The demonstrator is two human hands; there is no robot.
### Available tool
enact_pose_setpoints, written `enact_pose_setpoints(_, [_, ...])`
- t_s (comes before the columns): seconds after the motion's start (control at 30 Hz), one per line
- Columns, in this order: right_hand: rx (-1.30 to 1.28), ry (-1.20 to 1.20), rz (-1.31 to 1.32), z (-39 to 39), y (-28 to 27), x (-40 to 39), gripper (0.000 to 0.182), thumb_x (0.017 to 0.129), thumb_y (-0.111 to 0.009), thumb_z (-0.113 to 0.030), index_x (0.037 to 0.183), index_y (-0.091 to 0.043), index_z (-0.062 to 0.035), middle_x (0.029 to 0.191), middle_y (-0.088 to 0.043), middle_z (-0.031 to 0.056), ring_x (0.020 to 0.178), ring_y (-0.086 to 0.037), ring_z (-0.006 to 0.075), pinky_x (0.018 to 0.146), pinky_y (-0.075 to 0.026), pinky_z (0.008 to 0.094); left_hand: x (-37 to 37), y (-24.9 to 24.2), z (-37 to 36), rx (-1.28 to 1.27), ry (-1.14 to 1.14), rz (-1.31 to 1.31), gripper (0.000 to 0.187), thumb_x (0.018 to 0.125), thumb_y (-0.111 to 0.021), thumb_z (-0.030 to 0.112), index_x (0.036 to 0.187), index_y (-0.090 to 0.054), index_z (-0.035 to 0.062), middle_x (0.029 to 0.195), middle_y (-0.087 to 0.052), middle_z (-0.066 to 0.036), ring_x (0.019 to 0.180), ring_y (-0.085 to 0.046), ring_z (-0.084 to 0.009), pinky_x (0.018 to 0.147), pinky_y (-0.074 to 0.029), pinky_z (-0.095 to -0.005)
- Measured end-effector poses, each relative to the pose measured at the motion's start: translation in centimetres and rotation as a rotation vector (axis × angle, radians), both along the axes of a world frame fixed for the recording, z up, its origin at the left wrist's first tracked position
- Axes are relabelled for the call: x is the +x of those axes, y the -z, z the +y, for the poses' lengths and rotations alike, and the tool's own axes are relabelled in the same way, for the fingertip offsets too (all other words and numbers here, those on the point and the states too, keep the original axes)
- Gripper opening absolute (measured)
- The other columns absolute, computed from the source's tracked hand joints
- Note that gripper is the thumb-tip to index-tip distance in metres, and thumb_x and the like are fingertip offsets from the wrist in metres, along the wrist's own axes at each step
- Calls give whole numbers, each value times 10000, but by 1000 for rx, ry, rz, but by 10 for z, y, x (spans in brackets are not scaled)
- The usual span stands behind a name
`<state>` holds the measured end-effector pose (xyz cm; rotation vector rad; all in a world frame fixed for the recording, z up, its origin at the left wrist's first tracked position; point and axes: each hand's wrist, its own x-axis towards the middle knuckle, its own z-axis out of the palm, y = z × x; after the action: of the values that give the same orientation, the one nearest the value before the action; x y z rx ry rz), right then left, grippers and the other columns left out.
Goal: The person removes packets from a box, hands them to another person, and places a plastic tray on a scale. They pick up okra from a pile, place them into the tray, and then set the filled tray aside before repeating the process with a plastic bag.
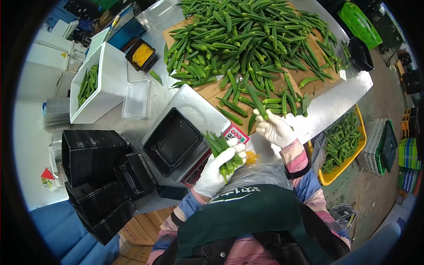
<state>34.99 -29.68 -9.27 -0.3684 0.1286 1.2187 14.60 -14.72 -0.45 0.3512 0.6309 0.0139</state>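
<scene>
White gloves cover both hands. My left hand (216,170) is closed around a bunch of okra (216,145), with the tips pointing up and the stem ends below. A single okra pod (256,102) is pinched in the fingers of my right hand (274,128), at the near edge of the heap. Beside my left hand, a black plastic tray (173,142) rests on the metal plate of a weighing scale (207,102). The scale's red keypad (235,133) shows between the two hands. A large okra pile (247,39) spreads over flattened cardboard (316,86) on the metal table.
Stacked black trays (90,159) stand at the left. Behind them is a white foam box (100,88) with okra inside, near a clear plastic tray (136,99) and a black tray of yellow rubber bands (142,54). A yellow crate of okra (363,145) stands low on the right.
</scene>
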Motion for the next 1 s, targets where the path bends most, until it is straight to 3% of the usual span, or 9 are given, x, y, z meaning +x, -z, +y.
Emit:
enact_pose_setpoints(0.1, [-498,-224,-955,-3,-46,-31,346,1027,-554,-247,1240,-632,15,1015,-653,38,785,-576,108,736,-479,260,5,-8,-1,-20,-101,-51,400,983,-577,77,1360,-485,-18,1282,-601,-175,1170,-609,-261,1045,-490,-439])
enact_pose_setpoints(0.17, [-447,-164,-1326,11,-63,-58,222,933,-676,-151,1085,-715,5,880,-676,45,838,-619,101,772,-499,255,4,-3,1,12,-97,-57,381,982,-575,73,1344,-499,-18,1264,-611,-158,1181,-603,-266,1058,-487,-449])
enact_pose_setpoints(0.33, [-702,-41,-1144,35,-64,-37,178,869,-755,-173,879,-720,1,832,-671,48,786,-606,92,709,-496,267,-5,8,7,-13,-110,-25,344,975,-576,67,1314,-521,39,1247,-611,-136,1178,-600,-274,1070,-462,-511])
enact_pose_setpoints(0.43, [-1089,44,-1821,57,10,-10,222,855,-740,-232,911,-724,-17,895,-702,109,805,-678,224,733,-522,354,-9,8,9,-41,-95,-59,365,961,-594,74,1318,-514,72,1212,-603,-116,1168,-591,-269,1079,-440,-540])
enact_pose_setpoints(0.53, [-1261,-211,-2386,71,47,1,218,850,-729,-248,970,-731,-66,953,-706,132,850,-686,279,756,-527,387,-8,2,8,-54,-55,-98,396,946,-614,84,1326,-501,81,1176,-588,-98,1154,-580,-266,1081,-432,-544])
enact_pose_setpoints(0.63, [-1155,5,-1862,71,56,6,251,864,-714,-238,1056,-725,-77,981,-716,138,854,-692,286,741,-528,376,-9,-4,11,-34,-20,-115,424,939,-617,90,1341,-485,78,1185,-573,-106,1139,-575,-281,1080,-431,-544])
enact_pose_setpoints(0.7, [-867,-42,-1106,61,37,13,308,947,-643,-201,1176,-680,2,978,-740,57,740,-643,154,670,-498,260,-10,-5,13,-7,7,-124,430,937,-616,90,1345,-480,74,1188,-570,-112,1136,-574,-285,1079,-431,-544])
enact_pose_setpoints(0.8, [-525,-37,-589,32,11,16,335,1023,-551,-192,1271,-616,23,1030,-709,54,733,-561,91,666,-460,231,-7,0,12,-11,18,-128,425,947,-607,94,1349,-475,67,1200,-572,-116,1150,-572,-287,1076,-435,-547])
enact_pose_setpoints(1.0, [-157,15,-216,-3,-7,-5,359,1055,-485,-219,1326,-547,9,1085,-655,64,798,-538,123,739,-456,270,-4,0,9,-40,18,-82,396,965,-587,95,1347,-486,73,1217,-575,-111,1158,-582,-283,1073,-444,-539])
